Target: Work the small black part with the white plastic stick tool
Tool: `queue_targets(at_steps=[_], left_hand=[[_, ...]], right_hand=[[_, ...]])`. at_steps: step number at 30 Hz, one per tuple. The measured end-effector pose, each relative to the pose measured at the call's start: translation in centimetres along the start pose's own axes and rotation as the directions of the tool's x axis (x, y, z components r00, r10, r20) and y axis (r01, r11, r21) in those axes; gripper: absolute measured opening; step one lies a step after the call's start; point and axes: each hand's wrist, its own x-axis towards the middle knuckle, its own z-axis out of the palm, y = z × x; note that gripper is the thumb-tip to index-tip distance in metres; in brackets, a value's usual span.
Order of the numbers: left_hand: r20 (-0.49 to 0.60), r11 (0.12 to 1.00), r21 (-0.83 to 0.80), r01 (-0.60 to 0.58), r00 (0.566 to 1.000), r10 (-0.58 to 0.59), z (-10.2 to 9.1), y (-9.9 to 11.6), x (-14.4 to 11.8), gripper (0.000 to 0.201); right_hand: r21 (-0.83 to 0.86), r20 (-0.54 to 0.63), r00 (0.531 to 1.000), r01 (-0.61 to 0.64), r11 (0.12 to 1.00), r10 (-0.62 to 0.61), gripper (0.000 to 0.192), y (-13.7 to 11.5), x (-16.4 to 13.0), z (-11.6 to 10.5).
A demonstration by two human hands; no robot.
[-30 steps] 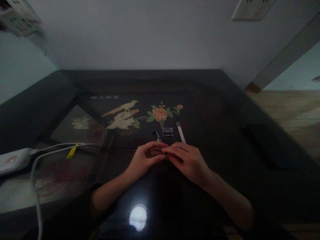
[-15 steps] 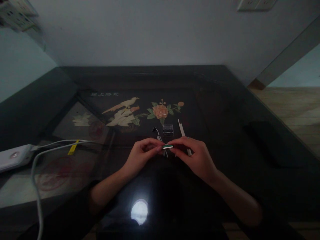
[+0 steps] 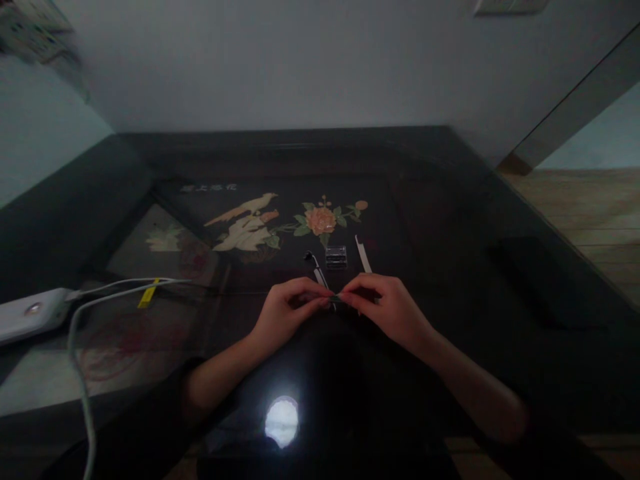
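My left hand (image 3: 295, 307) and my right hand (image 3: 387, 303) meet fingertip to fingertip low over the dark table. Between them they pinch a small green piece (image 3: 337, 299), mostly covered by the fingers, so its kind does not show. Just beyond lies a small clear plastic case (image 3: 336, 257). A thin white and black stick-like tool (image 3: 319, 271) with a dark bent tip reaches under my left fingers. Past my right hand a narrow white strip (image 3: 363, 255) sticks out, its near end hidden by that hand.
A white power bank (image 3: 33, 317) with a white cable (image 3: 80, 373) and a yellow tag (image 3: 149, 293) sits at the left. On the right rests a dark flat object (image 3: 545, 283). The glossy table (image 3: 425, 200) bears a bird-and-flower picture and abuts the wall (image 3: 280, 67).
The fingertips of both hands have drawn closer together. The green and white piece, earlier showing broad between them, is now mostly covered. The view has shifted slightly.
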Motion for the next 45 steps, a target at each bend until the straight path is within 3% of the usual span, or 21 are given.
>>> queue_targets(at_steps=[10,15,18,23,28,32,37,45], left_hand=[[0.088,0.919,0.283,-0.273,0.962,0.259,-0.5,0.4,0.6,0.010],[0.057,0.813,0.459,-0.358,0.925,0.376,-1.8,0.5,3.9,0.015],[-0.015,0.815,0.525,-0.245,0.955,0.297,-2.2,0.3,7.2,0.022],[0.060,0.806,0.565,-0.174,0.984,0.170,-2.3,0.0,10.7,0.019],[0.189,0.764,0.623,-0.167,0.980,0.060,-2.6,-0.4,10.3,0.021],[0.284,0.673,0.719,-0.176,0.957,-0.054,-2.4,-0.4,9.7,0.041],[0.298,0.586,0.785,-0.201,0.952,-0.073,-1.9,-0.7,9.6,0.045],[0.288,0.526,0.823,-0.216,0.956,-0.058,-1.4,-0.8,9.3,0.041]], right_hand=[[0.029,0.081,0.992,-0.100,0.995,0.097,0.008,0.2,1.1,-1.0],[-0.088,-0.052,0.998,-0.041,0.995,0.037,0.010,1.6,4.0,-2.6],[-0.185,-0.132,0.991,-0.035,0.982,0.010,0.010,2.4,6.5,-3.2],[-0.300,-0.108,0.994,-0.014,0.954,-0.019,0.006,3.1,9.4,-2.7],[-0.393,-0.051,0.998,0.019,0.919,-0.042,0.004,3.9,9.9,-2.0],[-0.437,-0.025,0.999,0.017,0.899,-0.031,0.003,4.2,9.8,-2.0],[-0.486,-0.010,1.000,-0.004,0.874,-0.001,0.005,4.4,9.8,-1.7],[-0.554,-0.023,0.999,-0.033,0.832,0.024,0.007,3.8,9.6,-1.3]])
